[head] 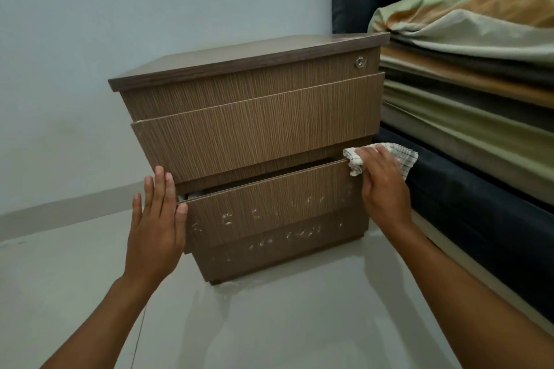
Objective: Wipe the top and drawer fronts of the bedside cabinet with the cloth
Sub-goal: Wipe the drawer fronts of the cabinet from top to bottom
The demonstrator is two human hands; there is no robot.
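The brown wood-grain bedside cabinet [254,135] stands on the floor in the middle of the view. Its top [239,60] is bare, and a small lock [359,62] sits at the upper right of the front. The bottom drawer [269,204] is pulled out slightly and carries whitish smears. My right hand [383,186] presses a white checked cloth [403,156] against the top right corner of that drawer. My left hand [159,219] rests flat, fingers extended, against the drawer's left end, holding nothing.
A bed with a dark base [479,213] and layered green and orange bedding [467,69] stands close on the right, touching the cabinet's side. A pale wall [120,9] lies behind. Smooth grey floor [269,323] stretches in front and to the left.
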